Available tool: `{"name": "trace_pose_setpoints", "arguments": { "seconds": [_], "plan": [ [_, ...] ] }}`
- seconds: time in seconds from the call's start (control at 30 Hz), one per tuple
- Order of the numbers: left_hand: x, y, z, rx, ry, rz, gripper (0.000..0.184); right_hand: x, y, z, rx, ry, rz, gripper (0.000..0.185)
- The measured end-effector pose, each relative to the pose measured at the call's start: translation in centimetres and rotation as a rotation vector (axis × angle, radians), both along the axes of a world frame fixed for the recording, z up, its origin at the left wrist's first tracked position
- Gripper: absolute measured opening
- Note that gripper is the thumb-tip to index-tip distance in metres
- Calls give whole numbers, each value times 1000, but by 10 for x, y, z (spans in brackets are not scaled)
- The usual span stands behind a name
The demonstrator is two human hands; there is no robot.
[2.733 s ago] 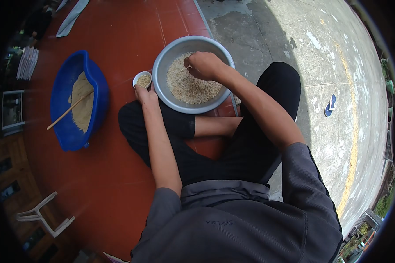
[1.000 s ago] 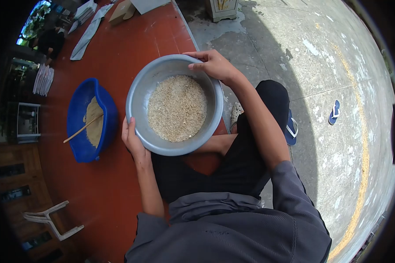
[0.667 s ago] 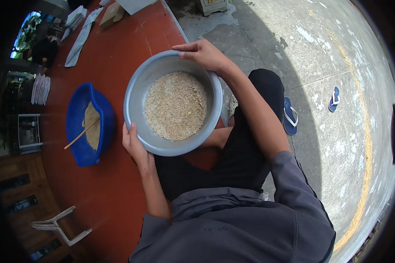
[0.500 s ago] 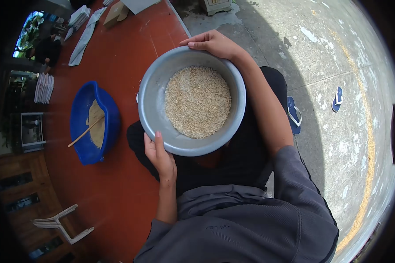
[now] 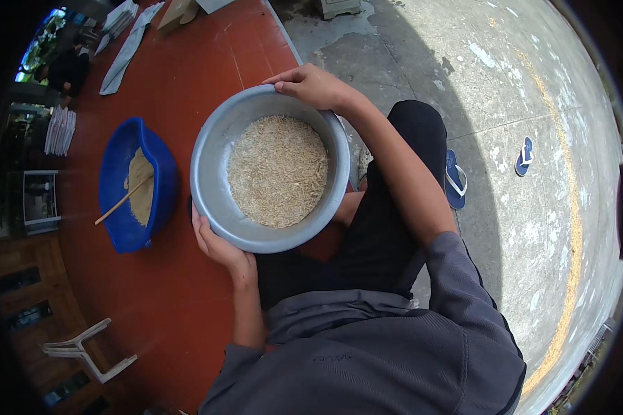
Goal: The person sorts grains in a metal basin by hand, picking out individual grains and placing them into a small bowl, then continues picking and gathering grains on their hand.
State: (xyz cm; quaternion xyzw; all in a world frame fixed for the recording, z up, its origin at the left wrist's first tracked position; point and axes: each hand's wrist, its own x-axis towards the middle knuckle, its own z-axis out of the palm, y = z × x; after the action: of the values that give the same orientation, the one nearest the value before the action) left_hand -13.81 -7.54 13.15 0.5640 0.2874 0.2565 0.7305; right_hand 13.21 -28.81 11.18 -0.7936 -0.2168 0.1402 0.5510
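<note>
A grey metal basin holds a broad layer of pale rice grains, with some darker, husk-coloured grains among them. My right hand grips the far rim, fingers curled over the outside. At the near left, my left hand is wrapped round the basin's side, thumb near the rim. The basin is held over my lap, close to my dark-trousered legs.
On the red floor to the left stands a blue basin with tan, fine-looking material and a wooden stick. Blue flip-flops lie on the concrete at right. Paper stacks and a person are at far left.
The metal basin has shifted left in the view with both hands on it. The rice has slid slightly and now shows darker grains toward the right side.
</note>
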Motion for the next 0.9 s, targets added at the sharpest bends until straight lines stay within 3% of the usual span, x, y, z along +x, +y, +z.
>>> {"name": "trace_pose_setpoints", "arguments": {
  "seconds": [0.03, 0.1, 0.17, 0.27, 0.33, 0.43, 0.47, 0.53, 0.6, 0.63, 0.7, 0.8, 0.9],
  "plan": [
    [-10, -14, -2, 30, 1, 29, 50, 1, 1, 4, 28, 17, 3, 35],
    [-40, -34, -25, 102, -90, -163, 48, 7, -9, 13, 115, 144, 73, 37],
    [-33, -20, -28, 16, -94, -230, 44, 19, -18, 15, 177, 243, 151, 38],
    [8, 50, -28, 0, 63, -273, 38, -5, -3, 11, -30, 2, 28, 34],
    [17, 29, -12, -54, 52, -165, 37, -4, 1, 4, -106, -142, -48, 33],
    [-16, -32, -32, -106, -44, -125, 40, 12, -22, 26, 80, 66, 101, 34],
    [-26, -23, -32, -112, 11, -272, 40, 19, -27, 24, 110, 79, 142, 35],
    [-17, 10, -32, -80, 48, -350, 39, 13, -20, 13, -17, -66, 87, 34],
    [13, 35, -20, -70, 88, -205, 38, -6, -12, 8, -147, -162, 29, 34],
    [19, 48, -15, -104, 80, -273, 42, -8, -13, 7, -137, -130, 30, 34],
    [3, 7, -9, -5, 9, -165, 43, -3, -13, 15, -109, -89, 22, 35],
    [-42, -17, -9, -25, -9, -396, 48, 8, -30, 36, 78, 81, 163, 34],
    [0, 14, -11, 67, -46, -321, 45, 7, -26, 24, 41, -51, 62, 33]
  ]
}}
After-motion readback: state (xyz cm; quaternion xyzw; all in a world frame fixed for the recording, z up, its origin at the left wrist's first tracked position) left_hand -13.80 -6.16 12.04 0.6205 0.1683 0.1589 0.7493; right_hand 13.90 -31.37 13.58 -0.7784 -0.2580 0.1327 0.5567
